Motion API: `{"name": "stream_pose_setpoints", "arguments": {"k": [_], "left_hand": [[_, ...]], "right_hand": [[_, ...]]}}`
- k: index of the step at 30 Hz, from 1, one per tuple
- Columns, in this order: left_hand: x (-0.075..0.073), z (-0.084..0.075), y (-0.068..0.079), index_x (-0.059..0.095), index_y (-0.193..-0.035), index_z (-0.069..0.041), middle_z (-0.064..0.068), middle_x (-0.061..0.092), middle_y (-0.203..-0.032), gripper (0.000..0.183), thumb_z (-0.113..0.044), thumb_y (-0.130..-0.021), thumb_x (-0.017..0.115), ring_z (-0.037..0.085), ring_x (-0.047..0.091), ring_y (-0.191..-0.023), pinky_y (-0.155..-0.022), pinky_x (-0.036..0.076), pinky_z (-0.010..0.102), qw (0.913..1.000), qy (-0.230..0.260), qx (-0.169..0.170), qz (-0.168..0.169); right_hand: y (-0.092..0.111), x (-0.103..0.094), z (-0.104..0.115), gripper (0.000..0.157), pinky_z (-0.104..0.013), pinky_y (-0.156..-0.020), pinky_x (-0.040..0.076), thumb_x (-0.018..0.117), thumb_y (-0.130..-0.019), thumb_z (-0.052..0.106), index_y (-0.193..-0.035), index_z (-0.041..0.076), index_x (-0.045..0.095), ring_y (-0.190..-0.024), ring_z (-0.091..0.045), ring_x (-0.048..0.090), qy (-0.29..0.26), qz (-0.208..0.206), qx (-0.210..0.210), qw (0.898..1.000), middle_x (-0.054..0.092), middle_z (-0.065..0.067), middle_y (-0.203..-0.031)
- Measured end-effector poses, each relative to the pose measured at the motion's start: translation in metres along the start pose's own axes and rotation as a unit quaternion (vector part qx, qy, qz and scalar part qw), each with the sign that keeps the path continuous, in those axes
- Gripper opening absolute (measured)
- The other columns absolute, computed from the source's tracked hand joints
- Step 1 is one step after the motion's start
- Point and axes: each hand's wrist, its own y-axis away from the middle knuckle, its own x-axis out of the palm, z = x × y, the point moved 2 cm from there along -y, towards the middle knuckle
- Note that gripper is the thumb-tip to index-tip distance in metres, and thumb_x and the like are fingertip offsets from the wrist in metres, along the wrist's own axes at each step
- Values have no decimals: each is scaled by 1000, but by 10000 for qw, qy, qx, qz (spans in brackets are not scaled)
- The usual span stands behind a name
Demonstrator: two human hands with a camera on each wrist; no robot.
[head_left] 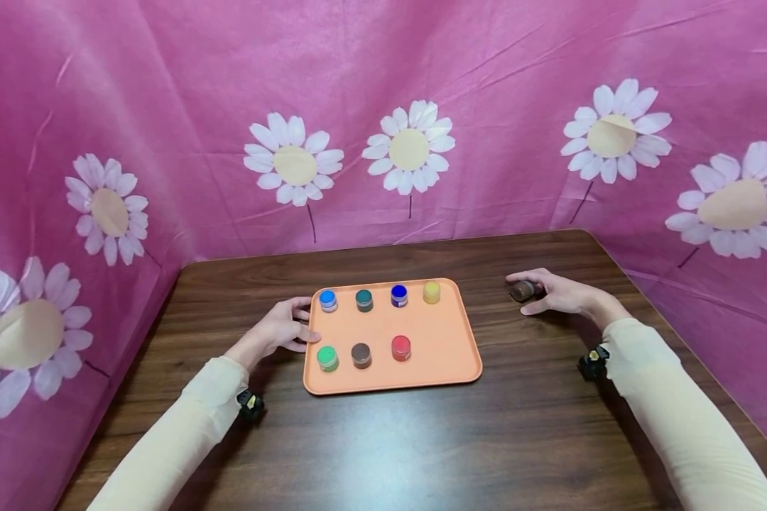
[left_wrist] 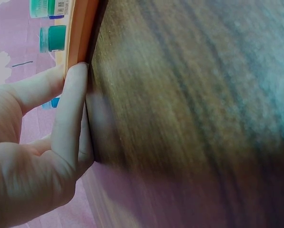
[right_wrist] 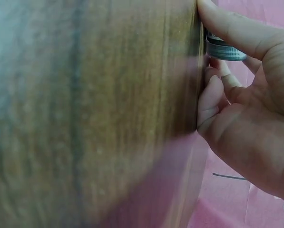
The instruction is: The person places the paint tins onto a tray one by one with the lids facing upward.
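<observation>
My left hand (head_left: pixel 280 328) grips the left rim of an orange tray (head_left: pixel 434 365), the thumb over the edge and other fingers along the outside. On the tray stand several small paint jars in two rows: light blue (head_left: pixel 328 300), dark green (head_left: pixel 364 300), dark blue (head_left: pixel 399 296) and yellow (head_left: pixel 431 292) behind; green (head_left: pixel 327 358), brown (head_left: pixel 361 355) and red (head_left: pixel 400 348) in front. Right of the tray, my right hand (head_left: pixel 565 292) spreads thumb and fingers around a dark paint jar (head_left: pixel 523 290) on its side. Its ribbed lid (right_wrist: pixel 226 52) shows in the right wrist view.
The tray rests on a dark wood-grain table (head_left: pixel 518 426). Pink cloth (head_left: pixel 486 199) with large white daisies hangs along the table's back and sides. A small black device (head_left: pixel 593 363) is strapped under each wrist.
</observation>
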Motion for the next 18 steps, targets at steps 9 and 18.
{"name": "stream_pose_setpoints", "arguments": {"k": [9, 18], "left_hand": [[0, 1, -1, 34, -154, -2, 24, 46, -129, 86, 12, -81, 77, 25, 65, -88, -70, 64, 42, 10000, -90, -29, -21], [0, 1, 0, 34, -154, -1, 24, 45, -128, 86, 13, -81, 76, 24, 65, -86, -69, 64, 41, 10000, -60, 8, -15]], "right_hand": [[-4, -1, 2, 68, -35, -97, 42, 81, -86, 13, -146, 3, 51, -111, -27, 53, -207, 338, 175, 9991, 62, -18, -125], [-5, 2, -3, 63, -34, -97, 41, 80, -89, 16, -145, 5, 52, -111, -26, 54, -103, 357, 178, 9991, 62, -18, -125]]}}
